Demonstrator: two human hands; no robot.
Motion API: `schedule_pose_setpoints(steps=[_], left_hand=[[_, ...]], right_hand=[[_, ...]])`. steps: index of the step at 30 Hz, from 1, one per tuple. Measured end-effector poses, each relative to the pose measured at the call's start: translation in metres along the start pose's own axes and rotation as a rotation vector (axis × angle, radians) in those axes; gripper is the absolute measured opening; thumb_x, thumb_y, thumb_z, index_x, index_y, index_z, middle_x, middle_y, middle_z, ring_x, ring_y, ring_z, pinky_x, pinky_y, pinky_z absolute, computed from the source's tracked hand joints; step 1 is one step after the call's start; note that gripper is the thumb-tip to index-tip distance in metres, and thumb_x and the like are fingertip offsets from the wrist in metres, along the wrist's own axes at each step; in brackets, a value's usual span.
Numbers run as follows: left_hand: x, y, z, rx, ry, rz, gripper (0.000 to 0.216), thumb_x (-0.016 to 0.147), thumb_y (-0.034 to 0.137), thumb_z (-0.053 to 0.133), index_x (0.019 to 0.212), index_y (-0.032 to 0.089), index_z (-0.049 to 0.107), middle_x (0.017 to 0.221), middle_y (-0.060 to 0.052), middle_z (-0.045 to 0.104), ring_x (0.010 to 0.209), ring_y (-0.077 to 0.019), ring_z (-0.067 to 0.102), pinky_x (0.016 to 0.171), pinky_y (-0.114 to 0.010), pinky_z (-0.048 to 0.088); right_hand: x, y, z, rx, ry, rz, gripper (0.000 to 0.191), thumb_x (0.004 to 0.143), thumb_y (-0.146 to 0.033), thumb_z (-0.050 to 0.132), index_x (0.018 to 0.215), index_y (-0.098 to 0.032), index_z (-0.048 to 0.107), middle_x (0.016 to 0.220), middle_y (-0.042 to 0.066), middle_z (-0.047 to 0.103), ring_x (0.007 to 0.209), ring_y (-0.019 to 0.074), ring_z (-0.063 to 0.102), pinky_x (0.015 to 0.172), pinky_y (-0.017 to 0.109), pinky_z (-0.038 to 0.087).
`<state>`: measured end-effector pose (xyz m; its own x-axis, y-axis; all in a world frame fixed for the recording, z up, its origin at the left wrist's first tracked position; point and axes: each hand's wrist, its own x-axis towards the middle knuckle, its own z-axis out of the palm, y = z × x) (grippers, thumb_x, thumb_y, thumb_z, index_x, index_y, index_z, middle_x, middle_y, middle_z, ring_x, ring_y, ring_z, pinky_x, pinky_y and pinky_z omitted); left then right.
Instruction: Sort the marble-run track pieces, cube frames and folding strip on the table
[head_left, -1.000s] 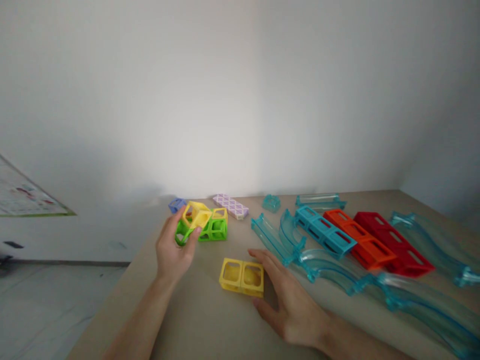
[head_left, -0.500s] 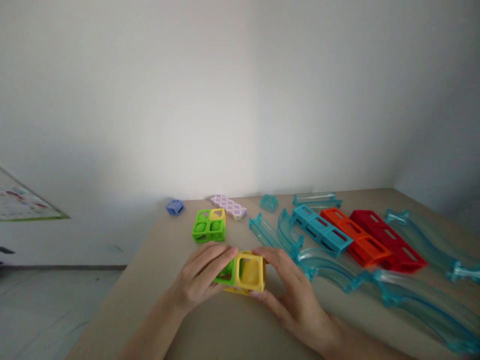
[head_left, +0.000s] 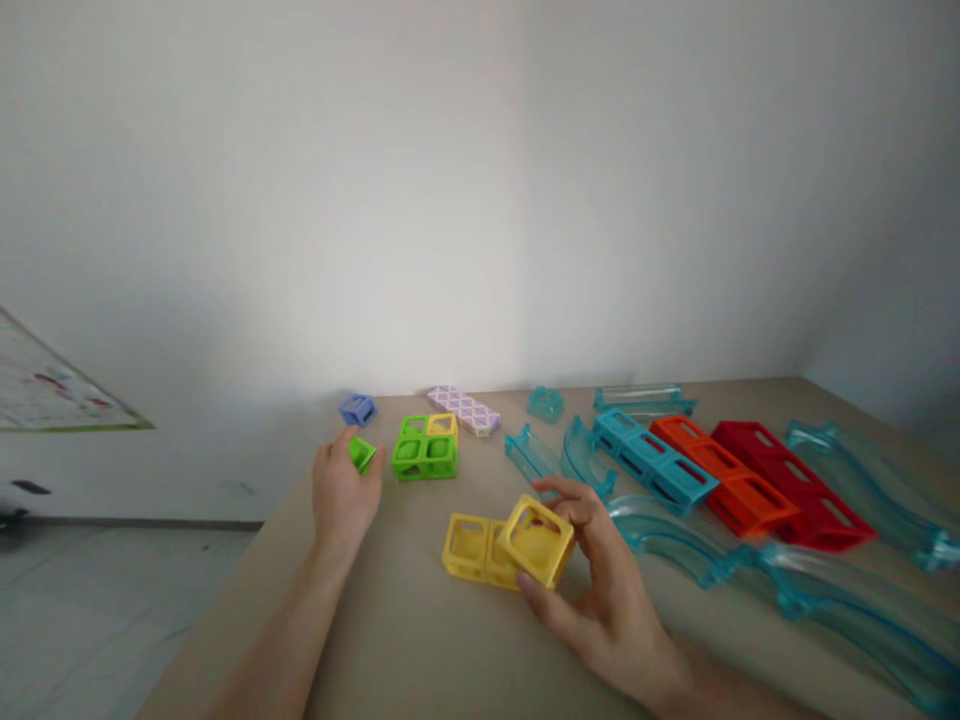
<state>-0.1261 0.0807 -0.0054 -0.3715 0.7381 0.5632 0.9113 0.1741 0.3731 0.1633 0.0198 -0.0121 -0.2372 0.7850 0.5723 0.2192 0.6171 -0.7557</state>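
Note:
My left hand [head_left: 345,495] is closed round a small green cube block [head_left: 361,454], left of a flat group of green blocks [head_left: 420,458] with one yellow block [head_left: 442,426] in its far right corner. Between thumb and fingers, my right hand [head_left: 607,590] grips a yellow cube block [head_left: 535,538], which is turned at an angle. Below and behind it, a row of yellow blocks [head_left: 466,546] rests on the table; the held block covers the row's right part, and I cannot tell if they touch.
Blue [head_left: 654,460], orange [head_left: 724,475] and red [head_left: 795,485] block rows lie at the right among clear teal track pieces [head_left: 675,532]. Toward the wall are a lilac patterned bar [head_left: 463,410], a blue-violet cube [head_left: 358,409] and a small teal piece [head_left: 545,404]. The table [head_left: 405,620] ends at the left.
The green block has come away from the yellow one, and my left hand has carried it left and away from me. My right hand keeps the yellow block, now tilted; the yellow row is uncovered.

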Motion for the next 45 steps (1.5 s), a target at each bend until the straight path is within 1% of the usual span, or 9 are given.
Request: schedule_pose_setpoints(steps=[7,10,13,16,22,28,35,41,45], left_hand=[[-0.002,-0.006,0.014,0.08,-0.143,-0.016,0.047,0.085,0.036,0.054,0.121,0.005,0.059,0.103,-0.02,0.063,0.102,-0.0316,0.058,0.092,-0.046,0.045],[-0.004,0.0,0.004,0.071,0.031,0.009,0.044,0.083,0.032,0.058,0.12,0.009,0.06,0.112,-0.021,0.058,0.117,-0.0351,0.049,0.101,-0.052,0.036],[-0.011,0.011,-0.009,-0.221,0.201,0.141,0.029,0.086,0.028,0.055,0.112,0.016,0.063,0.111,-0.013,0.06,0.107,-0.0259,0.056,0.094,-0.041,0.045],[-0.026,0.029,-0.018,-0.6,-0.027,0.418,0.018,0.086,0.027,0.058,0.102,0.02,0.064,0.091,-0.005,0.065,0.083,-0.018,0.061,0.077,-0.031,0.051],[-0.057,0.065,-0.02,-0.659,-0.743,0.762,0.063,0.065,0.047,0.079,0.119,0.022,0.059,0.105,-0.009,0.064,0.099,-0.0251,0.059,0.09,-0.037,0.049],[-0.053,0.059,-0.015,-0.653,-0.68,0.407,0.034,0.076,0.033,0.07,0.106,0.021,0.059,0.099,-0.007,0.066,0.091,-0.0223,0.063,0.083,-0.035,0.05],[-0.048,0.051,-0.005,-1.171,-0.676,-0.149,0.035,0.078,0.039,0.069,0.104,0.018,0.055,0.086,-0.002,0.066,0.074,-0.0158,0.064,0.066,-0.026,0.052],[-0.052,0.05,0.002,-1.359,-0.793,-0.317,0.038,0.079,0.041,0.069,0.108,0.019,0.058,0.088,-0.004,0.069,0.078,-0.0176,0.067,0.07,-0.028,0.053],[-0.052,0.05,-0.001,-1.406,-0.826,-0.353,0.037,0.077,0.04,0.072,0.105,0.019,0.059,0.085,-0.004,0.07,0.074,-0.0169,0.067,0.067,-0.027,0.053]], right_hand=[[-0.003,0.004,-0.002,0.056,-0.078,0.056,0.034,0.081,-0.018,0.061,0.106,-0.025,0.038,0.123,0.011,0.056,0.11,0.0231,0.059,0.087,0.033,0.05],[-0.004,0.005,-0.001,0.064,-0.095,0.075,0.038,0.081,-0.015,0.058,0.112,-0.025,0.039,0.119,0.008,0.058,0.104,0.0206,0.061,0.085,0.031,0.051],[-0.004,0.004,-0.002,0.061,-0.089,0.065,0.041,0.078,-0.012,0.055,0.114,-0.025,0.041,0.112,0.006,0.06,0.098,0.0195,0.062,0.081,0.029,0.052],[-0.002,0.002,-0.002,0.037,-0.09,0.031,0.038,0.078,-0.012,0.054,0.112,-0.026,0.042,0.108,0.005,0.06,0.096,0.0194,0.062,0.079,0.029,0.051],[0.0,0.001,-0.003,0.048,-0.074,-0.017,0.034,0.082,-0.016,0.054,0.111,-0.026,0.04,0.107,0.006,0.059,0.096,0.0199,0.061,0.083,0.03,0.049],[-0.001,0.001,-0.004,0.108,-0.067,-0.031,0.039,0.076,-0.01,0.055,0.108,-0.026,0.038,0.106,0.004,0.056,0.095,0.0193,0.058,0.082,0.031,0.048],[0.001,-0.002,-0.005,-0.038,-0.22,0.117,0.056,0.061,-0.002,0.055,0.11,-0.026,0.043,0.102,0.002,0.057,0.091,0.0195,0.057,0.079,0.029,0.046],[0.003,-0.005,-0.003,-0.03,-0.266,0.145,0.054,0.061,0.0,0.053,0.109,-0.024,0.05,0.102,0.002,0.059,0.087,0.0183,0.057,0.076,0.029,0.046],[0.0,0.0,0.005,0.207,-0.278,0.409,0.031,0.067,-0.009,0.054,0.096,-0.021,0.053,0.08,-0.001,0.059,0.067,0.0141,0.057,0.057,0.024,0.046]])
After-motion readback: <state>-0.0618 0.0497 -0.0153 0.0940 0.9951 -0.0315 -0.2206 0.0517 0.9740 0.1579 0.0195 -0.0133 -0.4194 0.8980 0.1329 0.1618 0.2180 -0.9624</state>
